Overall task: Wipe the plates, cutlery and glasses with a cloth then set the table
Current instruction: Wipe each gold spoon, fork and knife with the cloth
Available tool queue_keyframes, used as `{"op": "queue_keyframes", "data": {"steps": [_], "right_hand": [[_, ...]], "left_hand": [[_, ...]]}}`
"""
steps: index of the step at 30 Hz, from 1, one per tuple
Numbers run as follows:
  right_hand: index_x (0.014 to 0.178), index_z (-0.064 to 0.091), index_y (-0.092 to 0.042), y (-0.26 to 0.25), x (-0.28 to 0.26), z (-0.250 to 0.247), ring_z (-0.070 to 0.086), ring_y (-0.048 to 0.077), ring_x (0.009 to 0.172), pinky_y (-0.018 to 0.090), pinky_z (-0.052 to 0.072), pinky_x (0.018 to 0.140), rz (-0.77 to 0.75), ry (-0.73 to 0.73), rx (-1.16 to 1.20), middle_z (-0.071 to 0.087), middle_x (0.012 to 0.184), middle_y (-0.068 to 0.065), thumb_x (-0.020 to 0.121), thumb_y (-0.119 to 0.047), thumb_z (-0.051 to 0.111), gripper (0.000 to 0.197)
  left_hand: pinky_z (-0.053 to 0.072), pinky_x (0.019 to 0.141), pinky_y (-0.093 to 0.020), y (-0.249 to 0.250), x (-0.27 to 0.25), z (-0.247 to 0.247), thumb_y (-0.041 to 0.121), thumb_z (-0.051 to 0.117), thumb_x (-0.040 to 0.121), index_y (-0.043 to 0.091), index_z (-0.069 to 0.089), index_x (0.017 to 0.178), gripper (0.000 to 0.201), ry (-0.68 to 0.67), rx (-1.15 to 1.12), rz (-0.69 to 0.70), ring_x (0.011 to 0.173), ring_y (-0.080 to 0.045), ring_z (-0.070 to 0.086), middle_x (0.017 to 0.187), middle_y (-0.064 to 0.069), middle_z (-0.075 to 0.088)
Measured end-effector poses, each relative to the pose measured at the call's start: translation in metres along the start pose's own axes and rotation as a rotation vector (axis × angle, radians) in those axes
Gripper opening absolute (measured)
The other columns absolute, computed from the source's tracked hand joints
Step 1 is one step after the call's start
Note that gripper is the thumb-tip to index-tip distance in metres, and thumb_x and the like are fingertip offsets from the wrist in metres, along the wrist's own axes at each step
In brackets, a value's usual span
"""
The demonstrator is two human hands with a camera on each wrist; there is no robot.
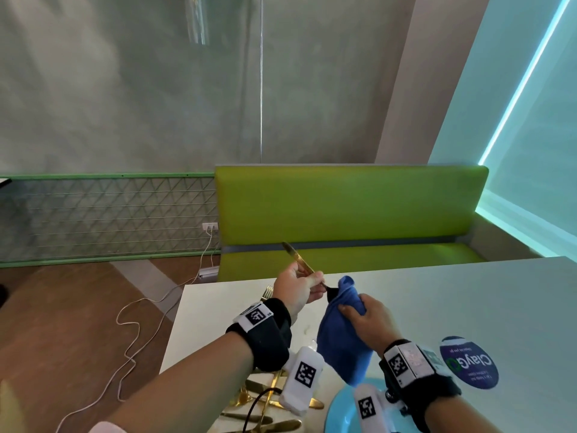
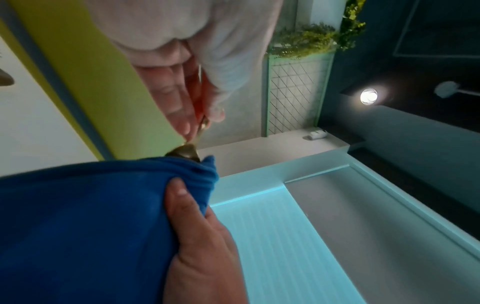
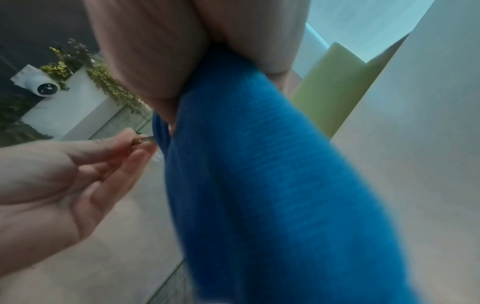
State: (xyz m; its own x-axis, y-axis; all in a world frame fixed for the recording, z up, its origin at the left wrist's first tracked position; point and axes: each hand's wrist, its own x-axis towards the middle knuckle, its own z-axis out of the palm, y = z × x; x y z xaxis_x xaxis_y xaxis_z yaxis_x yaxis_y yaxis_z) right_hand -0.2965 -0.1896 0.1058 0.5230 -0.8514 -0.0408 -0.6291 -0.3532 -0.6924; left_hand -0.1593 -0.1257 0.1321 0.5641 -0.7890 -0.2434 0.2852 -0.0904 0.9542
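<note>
My left hand (image 1: 298, 289) pinches the handle of a gold spoon (image 1: 299, 260) above the white table (image 1: 437, 301). Its handle points up and away to the left. The spoon's bowl (image 2: 184, 153) is tucked into a blue cloth (image 1: 340, 339), which my right hand (image 1: 365, 317) grips bunched around it. In the left wrist view my left hand (image 2: 187, 98) holds the handle and my right hand (image 2: 197, 236) clamps the cloth (image 2: 91, 216) with its thumb. The right wrist view shows my right hand (image 3: 161, 51) gripping the cloth (image 3: 259, 164) and my left hand (image 3: 64, 174) on the spoon (image 3: 144, 139).
A light blue plate (image 1: 340, 410) lies at the table's near edge under my right wrist. Several gold cutlery pieces (image 1: 265, 401) lie below my left wrist, and a gold fork (image 1: 267, 292) shows beyond it. A round blue sticker (image 1: 468, 362) marks the tabletop. A green bench (image 1: 343, 207) faces the table.
</note>
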Motion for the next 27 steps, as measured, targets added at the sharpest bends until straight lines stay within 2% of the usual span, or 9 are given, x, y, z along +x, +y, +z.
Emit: {"op": "queue_keyframes", "data": {"steps": [3, 6, 7, 10, 14, 17, 19, 21, 27], "right_hand": [[0.058, 0.035, -0.02, 0.002, 0.006, -0.014, 0.047, 0.023, 0.07, 0.027, 0.03, 0.059, -0.04, 0.014, -0.099, 0.044, 0.059, -0.006, 0.088, -0.024, 0.057, 0.037], [0.058, 0.034, -0.022, 0.004, 0.01, -0.032, 0.046, 0.022, 0.071, 0.021, 0.028, 0.051, -0.081, -0.041, -0.232, 0.042, 0.058, -0.008, 0.088, -0.021, 0.056, 0.037], [0.059, 0.033, -0.023, 0.003, 0.011, -0.036, 0.045, 0.021, 0.072, 0.024, 0.029, 0.053, -0.085, -0.068, -0.278, 0.042, 0.059, -0.009, 0.088, -0.021, 0.055, 0.036], [0.063, 0.036, -0.026, -0.001, 0.015, -0.043, 0.046, 0.018, 0.077, 0.023, 0.031, 0.066, -0.113, -0.137, -0.395, 0.043, 0.063, -0.01, 0.089, -0.025, 0.054, 0.031], [0.058, 0.029, -0.031, -0.013, 0.016, -0.044, 0.044, 0.016, 0.078, 0.023, 0.03, 0.068, -0.209, -0.172, -0.478, 0.046, 0.069, -0.004, 0.086, -0.028, 0.057, 0.04], [0.058, 0.032, -0.033, -0.018, 0.017, -0.049, 0.045, 0.016, 0.074, 0.017, 0.029, 0.054, -0.215, -0.077, -0.374, 0.041, 0.061, -0.012, 0.085, -0.027, 0.06, 0.039], [0.058, 0.035, -0.033, -0.016, 0.018, -0.05, 0.046, 0.016, 0.07, 0.009, 0.028, 0.05, -0.21, 0.02, -0.283, 0.043, 0.059, -0.014, 0.084, -0.026, 0.062, 0.038], [0.06, 0.039, -0.032, -0.015, 0.017, -0.049, 0.046, 0.016, 0.068, 0.011, 0.028, 0.05, -0.217, 0.077, -0.228, 0.043, 0.057, -0.015, 0.084, -0.025, 0.063, 0.034], [0.057, 0.044, -0.015, 0.005, 0.018, -0.056, 0.041, 0.015, 0.054, 0.025, 0.027, 0.051, -0.034, 0.221, 0.144, 0.045, 0.054, -0.001, 0.085, -0.015, 0.063, 0.034]], "left_hand": [[0.054, 0.071, -0.028, 0.001, 0.004, -0.012, 0.023, 0.07, 0.083, 0.01, 0.054, 0.086, 0.021, 0.038, 0.133, -0.043, 0.078, -0.019, 0.062, 0.093, -0.008, 0.063], [0.033, 0.112, -0.039, 0.011, 0.009, -0.028, 0.047, 0.075, 0.071, 0.002, 0.037, 0.137, 0.089, 0.195, 0.753, 0.146, 0.132, -0.028, 0.039, 0.142, -0.012, 0.041], [0.021, 0.117, -0.039, 0.015, 0.008, -0.03, 0.047, 0.069, 0.078, 0.005, 0.025, 0.145, 0.091, 0.199, 0.994, 0.276, 0.139, -0.026, 0.027, 0.149, -0.009, 0.031], [0.002, 0.118, -0.044, 0.023, 0.002, -0.015, 0.038, 0.051, 0.093, 0.02, 0.042, 0.139, 0.051, -0.106, 1.398, 0.509, 0.135, -0.023, 0.027, 0.14, -0.005, 0.046], [-0.007, 0.116, -0.053, 0.013, 0.004, 0.006, 0.035, 0.052, 0.093, 0.023, 0.065, 0.116, 0.029, -0.421, 1.65, 0.365, 0.128, -0.023, 0.037, 0.119, -0.003, 0.063], [0.018, 0.115, -0.038, 0.008, 0.009, 0.01, 0.03, 0.057, 0.09, 0.019, 0.069, 0.109, 0.025, -0.432, 1.559, 0.341, 0.119, -0.021, 0.05, 0.115, -0.001, 0.068], [0.035, 0.091, -0.023, 0.003, 0.012, 0.011, 0.026, 0.061, 0.088, 0.013, 0.07, 0.109, 0.026, -0.462, 1.365, 0.234, 0.112, -0.02, 0.056, 0.114, -0.003, 0.069], [0.036, 0.078, -0.02, 0.0, 0.012, 0.01, 0.023, 0.063, 0.087, 0.011, 0.071, 0.108, 0.026, -0.448, 1.235, 0.162, 0.106, -0.019, 0.059, 0.113, -0.006, 0.069], [0.039, 0.078, -0.021, 0.001, 0.017, -0.005, 0.015, 0.066, 0.085, 0.005, 0.072, 0.096, 0.017, -0.198, 0.782, 0.013, 0.086, -0.013, 0.055, 0.102, -0.009, 0.071]]}}
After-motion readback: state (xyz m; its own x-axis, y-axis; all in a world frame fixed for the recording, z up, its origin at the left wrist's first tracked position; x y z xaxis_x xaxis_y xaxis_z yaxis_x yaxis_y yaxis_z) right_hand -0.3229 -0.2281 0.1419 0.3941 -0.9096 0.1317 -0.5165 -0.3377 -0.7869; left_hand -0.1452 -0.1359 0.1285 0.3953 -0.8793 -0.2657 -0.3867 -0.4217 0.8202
